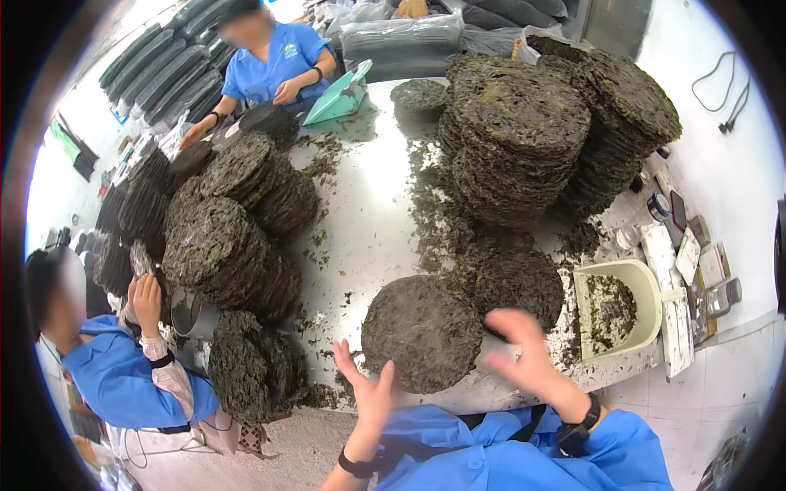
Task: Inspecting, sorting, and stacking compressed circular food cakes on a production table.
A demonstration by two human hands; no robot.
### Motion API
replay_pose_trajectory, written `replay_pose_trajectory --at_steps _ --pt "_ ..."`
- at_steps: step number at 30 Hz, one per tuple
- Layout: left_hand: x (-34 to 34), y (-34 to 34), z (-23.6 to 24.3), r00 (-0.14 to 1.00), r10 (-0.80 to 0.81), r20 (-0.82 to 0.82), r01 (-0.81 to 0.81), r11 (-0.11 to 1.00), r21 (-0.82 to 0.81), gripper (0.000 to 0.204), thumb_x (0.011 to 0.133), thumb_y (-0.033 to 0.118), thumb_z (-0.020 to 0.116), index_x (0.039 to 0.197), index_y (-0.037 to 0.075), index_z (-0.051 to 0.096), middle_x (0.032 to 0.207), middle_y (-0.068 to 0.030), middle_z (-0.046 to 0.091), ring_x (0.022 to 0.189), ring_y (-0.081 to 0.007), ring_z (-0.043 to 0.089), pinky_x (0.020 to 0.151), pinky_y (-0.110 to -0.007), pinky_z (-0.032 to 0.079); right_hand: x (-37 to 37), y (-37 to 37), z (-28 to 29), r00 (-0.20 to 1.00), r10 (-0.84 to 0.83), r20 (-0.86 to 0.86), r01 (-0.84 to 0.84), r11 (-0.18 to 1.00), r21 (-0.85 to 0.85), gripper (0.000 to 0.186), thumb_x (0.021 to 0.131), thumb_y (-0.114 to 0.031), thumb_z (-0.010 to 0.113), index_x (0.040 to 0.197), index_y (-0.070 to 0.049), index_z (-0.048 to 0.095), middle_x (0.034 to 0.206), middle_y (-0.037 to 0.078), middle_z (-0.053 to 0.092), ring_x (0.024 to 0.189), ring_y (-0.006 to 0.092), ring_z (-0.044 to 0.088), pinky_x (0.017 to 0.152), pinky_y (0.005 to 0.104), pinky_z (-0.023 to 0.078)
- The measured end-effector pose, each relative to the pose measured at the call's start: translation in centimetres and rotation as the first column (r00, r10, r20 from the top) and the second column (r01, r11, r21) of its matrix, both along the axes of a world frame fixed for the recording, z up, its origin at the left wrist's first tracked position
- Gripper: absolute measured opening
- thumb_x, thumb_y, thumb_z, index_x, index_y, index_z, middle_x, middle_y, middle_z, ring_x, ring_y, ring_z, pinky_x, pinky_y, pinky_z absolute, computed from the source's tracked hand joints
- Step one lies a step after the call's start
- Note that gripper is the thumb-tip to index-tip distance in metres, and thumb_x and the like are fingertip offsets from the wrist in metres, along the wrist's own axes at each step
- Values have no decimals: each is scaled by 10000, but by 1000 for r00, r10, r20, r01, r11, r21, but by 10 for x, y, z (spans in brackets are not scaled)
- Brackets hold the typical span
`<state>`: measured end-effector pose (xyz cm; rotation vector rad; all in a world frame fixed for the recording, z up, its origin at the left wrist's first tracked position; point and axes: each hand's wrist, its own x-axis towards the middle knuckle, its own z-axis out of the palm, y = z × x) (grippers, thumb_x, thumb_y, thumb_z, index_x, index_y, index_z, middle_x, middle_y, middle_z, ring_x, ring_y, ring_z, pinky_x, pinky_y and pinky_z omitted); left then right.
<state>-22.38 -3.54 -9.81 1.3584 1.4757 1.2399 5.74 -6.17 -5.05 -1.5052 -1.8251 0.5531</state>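
Observation:
A round, dark cake of dried seaweed (422, 334) lies flat at the table's near edge, between my hands. My left hand (370, 394) is open at its left side, fingers spread; whether they touch the rim I cannot tell. My right hand (526, 353), a little blurred, is open at its right side with the fingers stretched out and nothing in them. Just behind that hand lies another round seaweed cake (519, 288). Tall stacks of the same cakes (520, 123) rise beyond it at the far right.
More seaweed stacks (217, 254) line the table's left side. Loose crumbs lie on the white table (372, 221). A pale dustpan (651, 315) holding scraps sits at the right, near jars and small items. Two co-workers in blue handle cakes at the left (123, 368) and far left (278, 61).

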Motion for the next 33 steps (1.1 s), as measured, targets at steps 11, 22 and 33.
replay_pose_trajectory --at_steps 11,22,33 --pt "-4 4 -15 981 -51 186 85 980 -179 508 1025 278 387 1451 25 275 1518 -173 216 1407 -276 228 1147 -380 191 -34 19 2 835 424 350 -416 904 -101 626 733 -191 750 1312 -124 519 1447 82 423 1328 295 403 1052 433 405" --pt "12 7 -2 967 -69 247 117 975 -187 645 936 145 560 1475 34 223 1506 -164 251 1412 -275 223 1151 -374 162 -20 2 19 852 -210 -479 217 975 -42 359 890 -7 584 1248 1 561 1190 150 624 1060 199 617 875 309 493" --pt "51 13 23 643 -292 -708 408 913 -6 666 818 329 675 1387 94 423 1509 -205 274 1428 -371 169 1140 -583 4 22 -10 -26 69 -472 -879 449 801 -395 130 933 -194 638 989 -84 598 914 -48 613 814 55 557 714 247 451"
